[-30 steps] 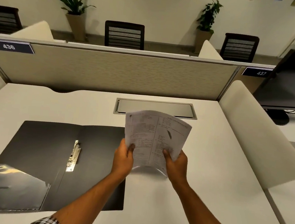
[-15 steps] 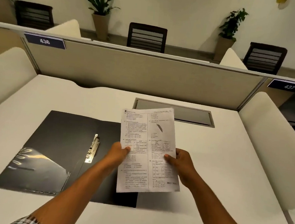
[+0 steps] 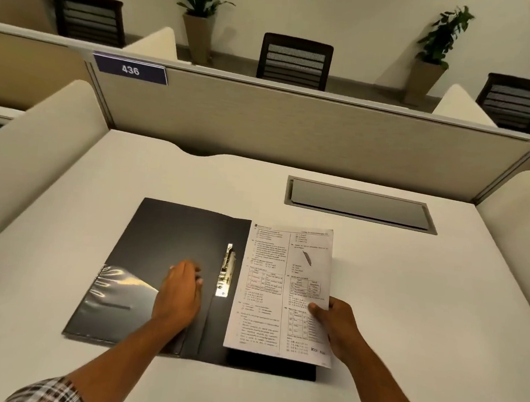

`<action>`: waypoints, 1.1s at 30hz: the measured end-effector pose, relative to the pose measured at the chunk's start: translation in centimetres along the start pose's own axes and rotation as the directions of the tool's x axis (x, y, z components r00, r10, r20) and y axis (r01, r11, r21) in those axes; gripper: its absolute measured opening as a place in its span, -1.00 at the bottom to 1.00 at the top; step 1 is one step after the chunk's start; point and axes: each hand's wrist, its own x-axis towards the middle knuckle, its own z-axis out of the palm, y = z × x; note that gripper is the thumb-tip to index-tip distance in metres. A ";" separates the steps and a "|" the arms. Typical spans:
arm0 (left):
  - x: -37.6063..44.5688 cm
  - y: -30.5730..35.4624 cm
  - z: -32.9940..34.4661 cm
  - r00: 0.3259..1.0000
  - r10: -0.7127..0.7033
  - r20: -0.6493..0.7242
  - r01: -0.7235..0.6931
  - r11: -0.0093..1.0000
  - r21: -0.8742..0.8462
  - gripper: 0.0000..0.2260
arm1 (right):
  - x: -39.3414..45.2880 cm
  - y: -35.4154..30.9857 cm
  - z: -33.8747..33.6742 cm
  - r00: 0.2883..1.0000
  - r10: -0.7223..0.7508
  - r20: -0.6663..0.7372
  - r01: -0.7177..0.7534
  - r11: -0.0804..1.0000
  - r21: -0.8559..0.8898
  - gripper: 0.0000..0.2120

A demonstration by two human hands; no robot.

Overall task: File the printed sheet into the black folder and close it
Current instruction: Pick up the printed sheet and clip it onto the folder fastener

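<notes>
The black folder [image 3: 162, 256] lies open and flat on the desk [image 3: 408, 309], a clear plastic pocket [image 3: 115, 290] in the lower corner of its left half. The left hand [image 3: 180, 293] rests palm down on that half, fingers together and gripping nothing, just left of the metal clip [image 3: 227, 271] at the spine. The clip looks unopened, though its exact state is hard to read. To its right, the printed sheet [image 3: 281, 292] lies over the right half of the folder, its left edge just beside the clip but not under it. The right hand [image 3: 333, 322] pinches the sheet's right edge, thumb on top. So the sheet is placed, not yet fastened; clipping it in and closing the cover remain.
</notes>
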 end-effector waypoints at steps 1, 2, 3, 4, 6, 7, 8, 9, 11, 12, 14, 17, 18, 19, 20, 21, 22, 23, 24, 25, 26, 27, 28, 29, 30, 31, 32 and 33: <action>0.3 -1.0 -0.1 0.999 -0.003 0.047 0.001 0.999 0.042 -0.71 | 0.1 0.2 0.5 1.000 0.014 -0.005 -0.014 1.000 -0.003 -0.81; 0.6 -1.9 -0.1 0.995 0.005 0.096 -0.014 0.996 0.086 -0.59 | 0.2 0.4 1.2 1.000 0.025 -0.013 -0.025 1.000 -0.008 -0.81; 1.0 -2.6 -0.2 0.989 0.042 0.145 -0.062 0.989 0.135 -0.50 | 0.4 0.4 1.7 0.999 0.031 -0.023 -0.031 0.999 -0.013 -0.81; 1.4 -3.3 -0.1 0.976 0.105 0.189 -0.140 0.973 0.183 -0.44 | 0.5 0.5 2.2 0.999 0.033 -0.033 -0.033 0.999 -0.018 -0.80; 2.0 -4.2 0.2 0.940 0.211 0.268 -0.280 0.926 0.252 -0.40 | 0.7 0.3 2.7 0.998 0.033 -0.052 -0.035 0.999 -0.029 -0.80; 2.2 -4.6 0.4 0.927 0.233 0.295 -0.314 0.911 0.269 -0.39 | 0.7 0.2 2.9 0.998 0.032 -0.061 -0.035 0.999 -0.037 -0.80; 2.4 -4.9 0.6 0.919 0.241 0.311 -0.331 0.902 0.279 -0.39 | 0.8 0.2 3.1 0.997 0.029 -0.069 -0.032 0.998 -0.045 -0.79; 2.5 -5.2 0.8 0.913 0.248 0.323 -0.344 0.894 0.287 -0.39 | 0.8 0.1 3.2 0.997 0.022 -0.073 -0.026 0.998 -0.053 -0.79; 2.5 -5.4 1.2 0.908 0.253 0.333 -0.355 0.888 0.293 -0.40 | 0.7 -0.2 3.6 0.997 0.007 -0.076 -0.013 0.997 -0.076 -0.79; 2.4 -5.6 1.3 0.908 0.251 0.336 -0.353 0.890 0.288 -0.40 | 0.6 -0.3 3.9 0.997 0.003 -0.079 -0.011 0.995 -0.097 -0.79; 2.4 -5.9 1.5 0.905 0.249 0.346 -0.352 0.894 0.277 -0.39 | 0.5 -0.8 4.4 0.995 0.001 -0.097 -0.015 0.989 -0.147 -0.81; 2.4 -6.2 1.8 0.901 0.268 0.342 -0.364 0.895 0.257 -0.36 | 0.3 -1.8 4.9 0.993 -0.020 -0.115 -0.004 0.977 -0.212 -0.82; 2.4 -6.3 1.8 0.901 0.273 0.338 -0.365 0.898 0.248 -0.35 | 0.2 -2.1 5.0 0.993 -0.029 -0.110 0.004 0.975 -0.223 -0.82; 2.4 -6.4 1.9 0.901 0.276 0.335 -0.365 0.899 0.242 -0.34 | 0.1 -2.5 5.2 0.994 -0.037 -0.105 0.011 0.972 -0.234 -0.82; 2.4 -6.5 2.0 0.901 0.278 0.333 -0.366 0.899 0.239 -0.34 | -0.1 -2.8 5.4 0.994 -0.042 -0.102 0.016 0.970 -0.244 -0.81; 2.4 -6.6 2.0 0.902 0.279 0.330 -0.366 0.900 0.237 -0.35 | -0.2 -3.1 5.5 0.994 -0.045 -0.099 0.019 0.968 -0.251 -0.81; 2.4 -6.7 2.1 0.902 0.280 0.328 -0.364 0.902 0.231 -0.35 | -0.3 -3.1 5.6 0.994 -0.045 -0.098 0.019 0.967 -0.255 -0.81; 2.4 -6.8 2.2 0.904 0.280 0.324 -0.361 0.905 0.224 -0.36 | -0.4 -3.2 5.8 0.994 -0.045 -0.101 0.017 0.965 -0.261 -0.81; 2.4 -6.9 2.3 0.904 0.279 0.323 -0.359 0.907 0.220 -0.36 | -0.5 -3.1 5.8 0.993 -0.044 -0.106 0.014 0.963 -0.269 -0.81; 2.5 -7.0 2.3 0.904 0.279 0.324 -0.358 0.908 0.219 -0.36 | -0.6 -3.1 5.9 0.993 -0.040 -0.112 0.008 0.962 -0.274 -0.81; 2.5 -7.0 2.4 0.904 0.279 0.325 -0.358 0.909 0.216 -0.36 | -0.6 -2.9 5.9 0.993 -0.035 -0.117 0.001 0.961 -0.275 -0.80; 2.5 -7.1 2.4 0.904 0.279 0.324 -0.356 0.910 0.212 -0.36 | -0.7 -2.8 5.9 0.992 -0.030 -0.119 -0.004 0.961 -0.275 -0.80; 2.5 -7.1 2.5 0.905 0.280 0.321 -0.356 0.911 0.209 -0.36 | -0.7 -2.7 6.0 0.992 -0.026 -0.119 -0.008 0.962 -0.275 -0.79; 2.5 -7.1 2.5 0.905 0.281 0.320 -0.357 0.910 0.212 -0.36 | -0.7 -2.6 6.1 0.992 -0.026 -0.120 -0.009 0.961 -0.277 -0.78; 2.5 -7.2 2.5 0.904 0.281 0.321 -0.359 0.907 0.218 -0.36 | -0.8 -2.5 6.2 0.992 -0.028 -0.125 -0.008 0.959 -0.284 -0.78; 2.5 -7.2 2.4 0.905 0.279 0.322 -0.360 0.906 0.225 -0.36 | -0.9 -2.5 6.3 0.991 -0.032 -0.130 -0.007 0.956 -0.293 -0.77; 2.5 -7.2 2.4 0.906 0.277 0.321 -0.358 0.905 0.229 -0.36 | -1.0 -2.6 6.4 0.990 -0.036 -0.135 -0.006 0.954 -0.300 -0.77; 2.5 -7.2 2.4 0.907 0.276 0.319 -0.357 0.905 0.231 -0.36 | -1.0 -2.7 6.5 0.990 -0.037 -0.139 -0.007 0.953 -0.303 -0.78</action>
